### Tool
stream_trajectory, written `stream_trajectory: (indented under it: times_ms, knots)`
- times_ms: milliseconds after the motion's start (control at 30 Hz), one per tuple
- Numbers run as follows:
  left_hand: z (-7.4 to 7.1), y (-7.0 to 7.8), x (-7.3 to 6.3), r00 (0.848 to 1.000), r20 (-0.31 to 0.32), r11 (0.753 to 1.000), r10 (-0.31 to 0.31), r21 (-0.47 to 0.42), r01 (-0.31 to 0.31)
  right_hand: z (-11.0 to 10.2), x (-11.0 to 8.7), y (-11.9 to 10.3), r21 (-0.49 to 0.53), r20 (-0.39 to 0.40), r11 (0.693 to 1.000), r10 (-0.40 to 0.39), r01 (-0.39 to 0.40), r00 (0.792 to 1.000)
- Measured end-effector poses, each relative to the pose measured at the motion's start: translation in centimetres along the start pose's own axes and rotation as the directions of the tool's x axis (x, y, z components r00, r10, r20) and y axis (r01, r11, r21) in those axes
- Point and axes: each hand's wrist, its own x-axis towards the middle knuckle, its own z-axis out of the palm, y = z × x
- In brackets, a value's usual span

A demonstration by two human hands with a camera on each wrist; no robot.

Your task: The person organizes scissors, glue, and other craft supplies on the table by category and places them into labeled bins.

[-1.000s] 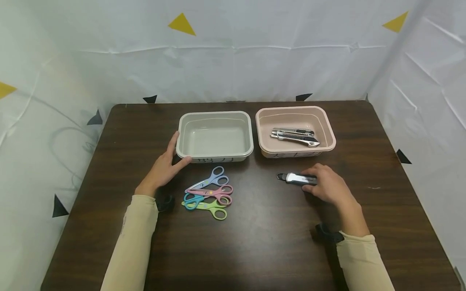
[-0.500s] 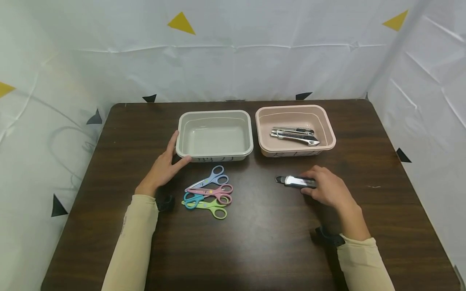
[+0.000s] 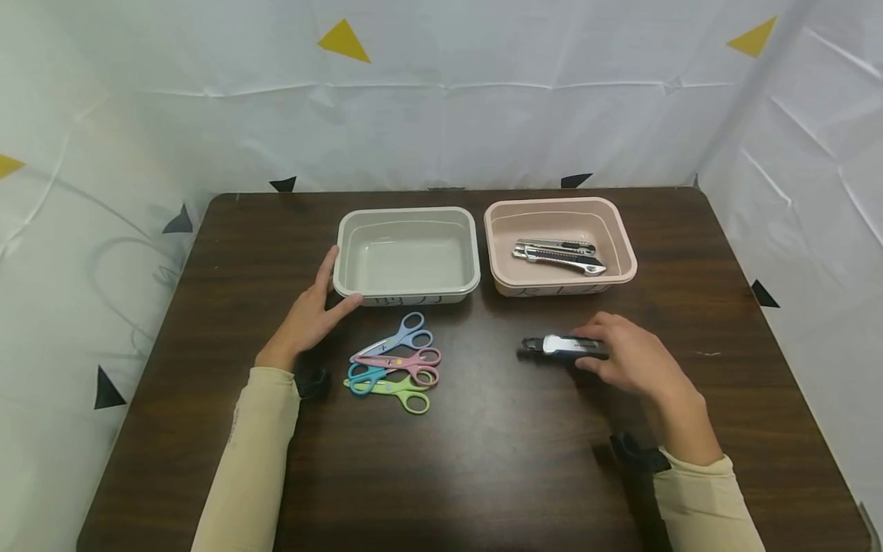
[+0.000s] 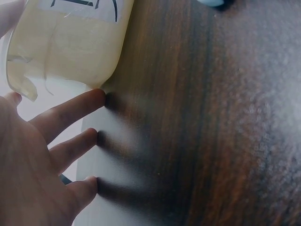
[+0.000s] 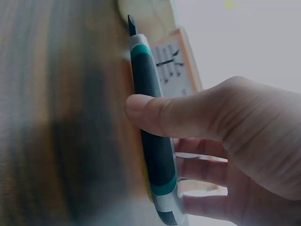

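Note:
My right hand point(image 3: 638, 356) grips a box cutter point(image 3: 562, 345) with a dark body and a silver panel, its narrow end pointing left. The right wrist view shows the thumb pressing the dark side of the cutter point(image 5: 153, 113), between teal bands. A shadow falls on the table below it. My left hand point(image 3: 303, 318) rests at the near left corner of a grey-white bin point(image 3: 407, 261), thumb by the front wall and index finger along the left side. In the left wrist view, its other fingers point(image 4: 75, 150) spread over the wood beside the bin point(image 4: 80, 52).
A pink bin point(image 3: 513, 222) stands right of the grey-white one, holding two box cutters point(image 3: 559, 261). Several scissors point(image 3: 396, 362) in blue, pink, turquoise and green lie in a pile before the grey-white bin. White sheeting point(image 3: 441, 138) closes off the table's back and sides.
The box cutter has shifted a little toward me, and its shadow now shows apart below it. The right forearm has moved slightly right; the left hand stays at the bin.

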Motion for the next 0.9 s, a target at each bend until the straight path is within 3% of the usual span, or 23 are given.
stream_trajectory:
  times_ms: [233,467,667,900]
  knots:
    - [-0.1,-0.1,0.0,1.0,0.001,1.0,0.005,-0.007,-0.005,-2.3,0.4,-1.0,-0.021,0.008,0.998,-0.057,0.057,0.998]
    - [-0.1,-0.1,-0.1,1.0,0.002,1.0,-0.011,-0.004,0.011,-4.1,1.4,-1.0,-0.02,-0.059,0.993,-0.121,0.12,0.991]
    - [-0.1,0.0,0.0,1.0,0.003,1.0,0.003,-0.015,-0.003,-5.3,2.1,-0.3,-0.015,-0.131,0.996,-0.091,0.089,0.987]
    - [0.0,-0.1,0.0,1.0,0.007,1.0,0.002,-0.016,-0.002,-6.2,3.4,0.4,-0.049,-0.171,0.999,0.002,-0.01,0.985]
